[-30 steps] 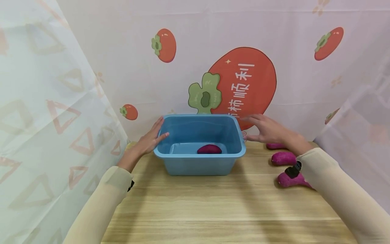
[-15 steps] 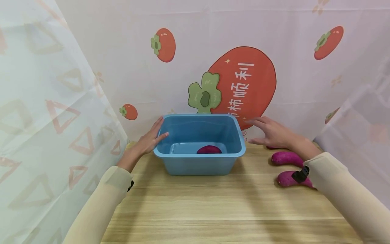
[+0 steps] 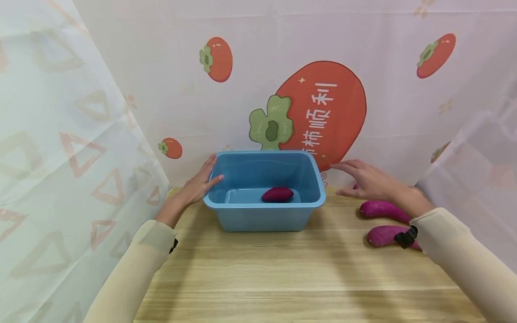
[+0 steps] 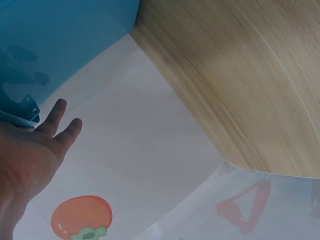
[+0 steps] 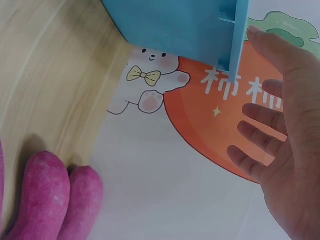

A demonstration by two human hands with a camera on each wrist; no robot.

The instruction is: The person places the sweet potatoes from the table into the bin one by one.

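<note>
A light blue plastic tub (image 3: 264, 220) stands at the back of the table, holding one dark purple sweet potato (image 3: 278, 194). My left hand (image 3: 198, 184) rests at the tub's left rim, its fingers straight and the thumb reaching over the edge; in the left wrist view two fingers stick out beside the blue wall. Right of the tub, my right hand (image 3: 369, 181) hovers apart from it with fingers spread and nothing held. Below and beside that hand lie purple sweet potatoes (image 3: 383, 211), partly covered by the wrist and sleeve; the right wrist view shows their rounded ends (image 5: 47, 185).
The wood-grain table (image 3: 262, 278) extends in front of the tub. A white printed cloth (image 3: 141, 89) with persimmon drawings hangs right behind the tub and along both sides. One sweet potato (image 3: 389, 236) lies nearest the front on the right.
My right hand has drawn away from the tub's right rim, moving right and slightly down. The sweet potato inside the tub has shifted a little toward the back. My left hand stays put.
</note>
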